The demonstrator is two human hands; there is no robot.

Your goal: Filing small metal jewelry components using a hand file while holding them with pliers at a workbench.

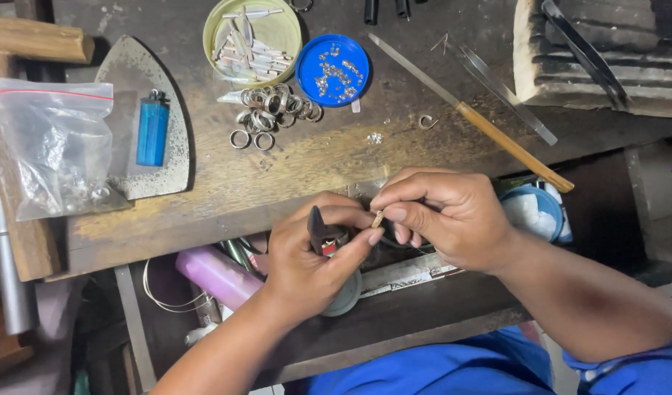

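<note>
Both hands are meeting over the worktop [292, 172] edge.
Right hand [453, 219] fingers are pinching a small metal piece [378, 219], tilting toward one o'clock; left hand [310, 260], gripping a dark tool [320, 232], is lying at nine o'clock.

Soft, even daylight, sharp focus, faint shadows, slightly bowed edges.

Lighter [152, 132] on metal plate [142, 124], left of rings [271, 111]; 2 lids [292, 44] behind rings.
</note>
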